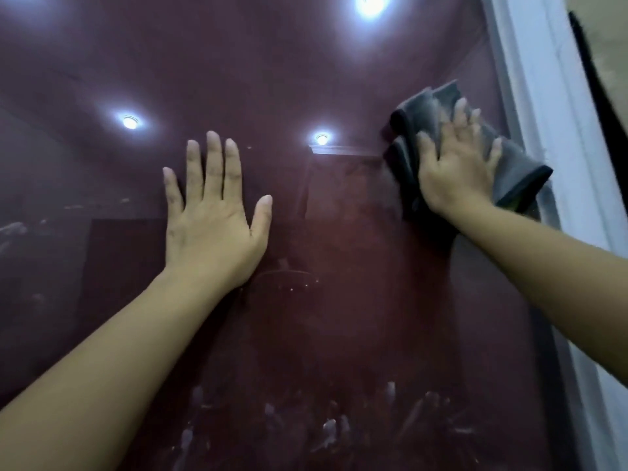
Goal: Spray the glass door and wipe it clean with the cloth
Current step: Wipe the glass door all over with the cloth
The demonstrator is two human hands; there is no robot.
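Glass door (306, 317): right hand (455, 171) presses cloth (516, 171).

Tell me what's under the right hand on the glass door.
A folded grey cloth lies under the right hand, whose flat fingers press it against the glass door near the white frame. The glass beneath the cloth is covered, so its state cannot be seen.

No readable text, label, brand, number or sign shows anywhere in the view
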